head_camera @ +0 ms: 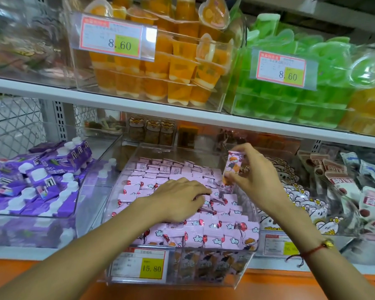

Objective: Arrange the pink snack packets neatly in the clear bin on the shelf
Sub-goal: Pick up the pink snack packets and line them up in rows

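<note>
Pink snack packets (208, 232), too many to count, fill the clear bin (243, 276) on the lower shelf. One left hand (178, 200) rests on them, fingers loosely spread. One right hand (253, 174) pinches one upright packet (232, 169) above the bin's far right.

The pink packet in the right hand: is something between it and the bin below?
Nothing visible. The right hand pinches the pink packet upright above the open clear bin. The left hand rests on the packets left of it.
</note>
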